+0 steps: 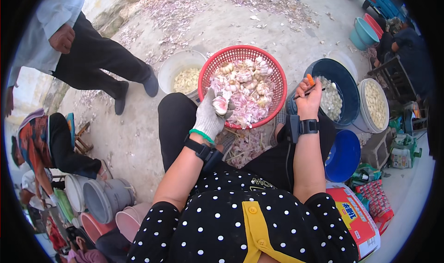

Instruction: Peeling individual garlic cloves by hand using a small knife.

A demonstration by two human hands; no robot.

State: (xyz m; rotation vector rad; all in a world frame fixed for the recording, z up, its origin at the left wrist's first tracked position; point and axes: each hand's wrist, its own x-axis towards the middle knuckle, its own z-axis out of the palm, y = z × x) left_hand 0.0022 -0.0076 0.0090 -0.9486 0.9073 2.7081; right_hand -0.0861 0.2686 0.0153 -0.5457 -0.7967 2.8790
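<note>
My left hand [210, 115], in a pale knit glove with a green cuff, grips a garlic bulb [220, 105] at the near rim of a red plastic basket [242, 48]. The basket holds whole garlic bulbs [244, 75] and loose pinkish skins [247, 107]. My right hand [310, 98] is bare and grips a small knife [306, 93] with a dark blade; an orange wrap [310, 79] sits on one finger. That hand is over the near-left side of a dark blue bucket [348, 89], where peeled cloves [329, 101] lie in water.
A white bucket [166, 68] of peeled cloves stands left of the basket, and another white bucket [376, 107] of cloves at right. A blue basin [343, 155] sits by my right knee. One person [100, 54] stands at left; another [52, 141] bends over buckets [104, 200].
</note>
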